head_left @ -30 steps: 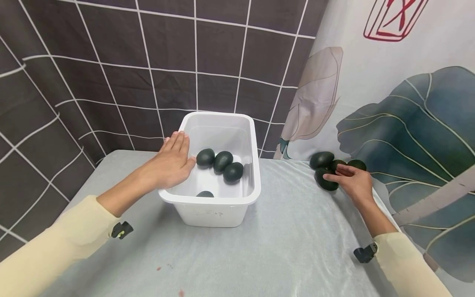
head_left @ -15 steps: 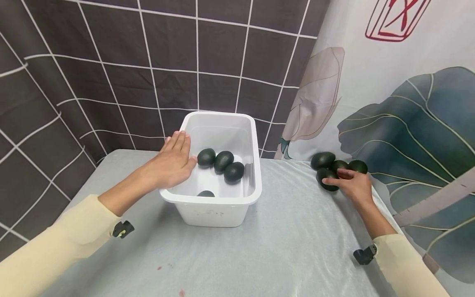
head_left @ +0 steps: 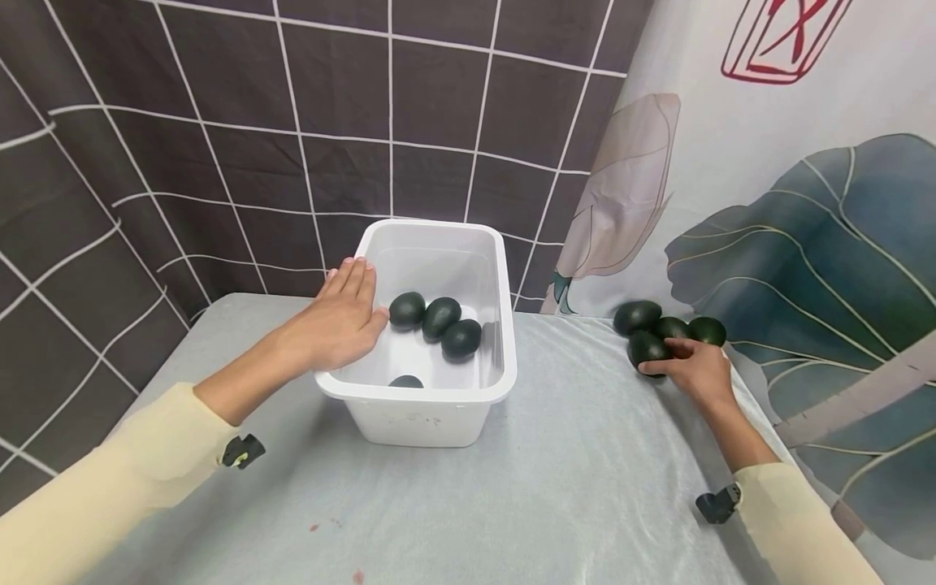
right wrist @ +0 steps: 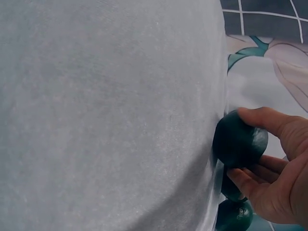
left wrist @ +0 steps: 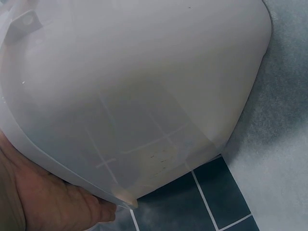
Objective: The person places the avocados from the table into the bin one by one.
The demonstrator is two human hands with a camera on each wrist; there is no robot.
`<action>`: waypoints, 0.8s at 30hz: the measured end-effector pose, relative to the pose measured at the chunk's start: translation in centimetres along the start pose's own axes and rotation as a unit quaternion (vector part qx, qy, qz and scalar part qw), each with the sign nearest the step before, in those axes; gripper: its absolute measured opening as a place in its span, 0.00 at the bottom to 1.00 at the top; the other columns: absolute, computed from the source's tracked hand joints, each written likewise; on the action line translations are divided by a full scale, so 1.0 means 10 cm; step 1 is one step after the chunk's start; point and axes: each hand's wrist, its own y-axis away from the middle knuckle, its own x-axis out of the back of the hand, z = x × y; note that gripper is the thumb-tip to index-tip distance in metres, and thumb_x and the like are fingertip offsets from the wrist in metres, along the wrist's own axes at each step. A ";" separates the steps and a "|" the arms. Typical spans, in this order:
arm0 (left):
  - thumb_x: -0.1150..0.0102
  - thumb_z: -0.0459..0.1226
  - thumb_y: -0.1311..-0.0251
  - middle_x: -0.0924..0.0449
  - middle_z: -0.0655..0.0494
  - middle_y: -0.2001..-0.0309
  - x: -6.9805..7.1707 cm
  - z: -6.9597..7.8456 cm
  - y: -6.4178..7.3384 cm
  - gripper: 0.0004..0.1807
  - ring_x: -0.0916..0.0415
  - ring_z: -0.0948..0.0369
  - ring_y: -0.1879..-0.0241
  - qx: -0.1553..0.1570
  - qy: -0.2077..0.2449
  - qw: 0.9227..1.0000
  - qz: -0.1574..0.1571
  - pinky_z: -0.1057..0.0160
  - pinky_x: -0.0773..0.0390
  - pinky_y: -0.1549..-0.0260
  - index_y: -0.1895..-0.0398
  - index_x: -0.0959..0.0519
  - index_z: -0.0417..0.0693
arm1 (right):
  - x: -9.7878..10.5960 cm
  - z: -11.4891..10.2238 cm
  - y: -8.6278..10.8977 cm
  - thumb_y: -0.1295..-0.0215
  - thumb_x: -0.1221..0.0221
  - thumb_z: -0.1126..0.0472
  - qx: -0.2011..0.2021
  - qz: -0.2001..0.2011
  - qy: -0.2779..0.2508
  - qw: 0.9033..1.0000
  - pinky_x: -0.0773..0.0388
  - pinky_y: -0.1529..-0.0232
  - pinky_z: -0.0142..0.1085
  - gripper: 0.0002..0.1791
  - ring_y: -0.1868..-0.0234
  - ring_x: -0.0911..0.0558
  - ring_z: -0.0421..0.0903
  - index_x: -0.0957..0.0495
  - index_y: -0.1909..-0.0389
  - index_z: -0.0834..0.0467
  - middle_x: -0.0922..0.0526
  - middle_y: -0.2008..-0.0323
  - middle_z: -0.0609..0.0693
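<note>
From my remote station, leftmost: my left hand (head_left: pixel 338 318) lies flat, fingers straight and together, pressed on the left rim of the white rectangular plastic tub (head_left: pixel 435 404); the forearm reaches in from lower left. The wrist view shows the palm against the tub's outer wall (left wrist: pixel 144 96). Inside the tub lie dark green egg-shaped fruits (head_left: pixel 439 318), three clustered mid-floor, a fourth near the front wall. Between the tub and my right hand stretches bare grey cloth-covered tabletop (head_left: pixel 578 455). At right, my right hand (head_left: pixel 695 370) curls thumb and fingers (right wrist: pixel 269 122) around one dark green egg-shaped fruit (head_left: pixel 647 348), which rests on the table beside three more fruits (head_left: pixel 669 323) along the table's back edge, against the leaf-printed curtain (head_left: pixel 804 236).
</note>
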 end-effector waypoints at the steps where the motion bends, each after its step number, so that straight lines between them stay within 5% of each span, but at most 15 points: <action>1: 0.69 0.48 0.12 0.70 0.24 0.09 0.00 0.00 0.00 0.43 0.75 0.31 0.08 -0.001 0.000 1.000 0.001 0.31 0.67 0.09 0.11 0.60 0.22 | 0.00 0.00 0.00 0.40 0.17 0.51 0.000 0.002 0.001 1.000 0.22 0.37 0.61 0.46 0.27 0.23 0.72 0.20 0.26 0.69 0.19 0.28 0.74; 15: 0.69 0.48 0.12 0.70 0.24 0.09 0.00 -0.01 0.00 0.43 0.74 0.31 0.08 -0.001 0.000 1.000 0.003 0.31 0.67 0.09 0.11 0.60 0.21 | -0.03 -0.07 -0.01 0.33 0.22 0.44 -0.033 0.004 -0.010 0.999 0.25 0.27 0.67 0.46 0.24 0.25 0.72 0.23 0.22 0.66 0.22 0.24 0.73; 24: 0.69 0.48 0.12 0.69 0.23 0.09 0.00 0.00 0.01 0.43 0.74 0.30 0.08 -0.002 -0.002 1.000 0.004 0.31 0.66 0.09 0.11 0.59 0.21 | -0.05 -0.10 0.00 0.31 0.22 0.43 -0.033 0.039 -0.050 0.997 0.24 0.27 0.66 0.46 0.24 0.22 0.69 0.24 0.21 0.65 0.20 0.25 0.70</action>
